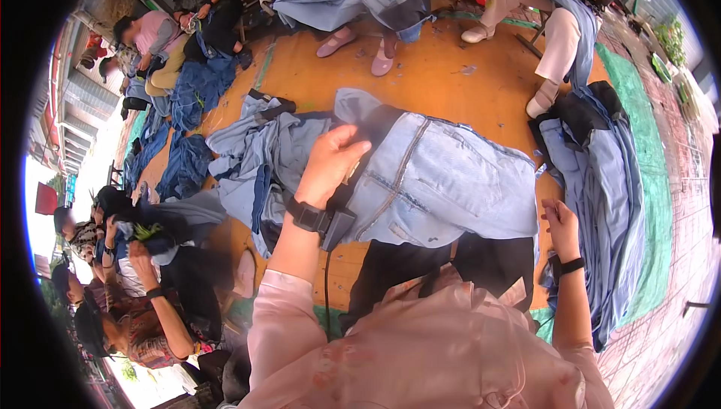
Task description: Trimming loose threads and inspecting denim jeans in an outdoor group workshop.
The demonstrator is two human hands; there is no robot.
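Light-blue jeans (458,172), apparently inside out with their seams showing, lie across my lap. A dark band crosses them on the left. Over that band is my left hand (336,159), its fingers curled in. A small yellowish thing shows at its palm edge, too little of it to name. My right hand (562,223) is just off the right end of the jeans, fingers bent and closed. Whatever it pinches, if anything, is too small to make out.
More jeans are heaped at the left (248,138), and a folded stack of jeans (601,191) stands at the right on green sheeting (650,184). Scraps dot the orange floor (466,71). Several people sit around, with a co-worker's jeans (338,0) across the far side.
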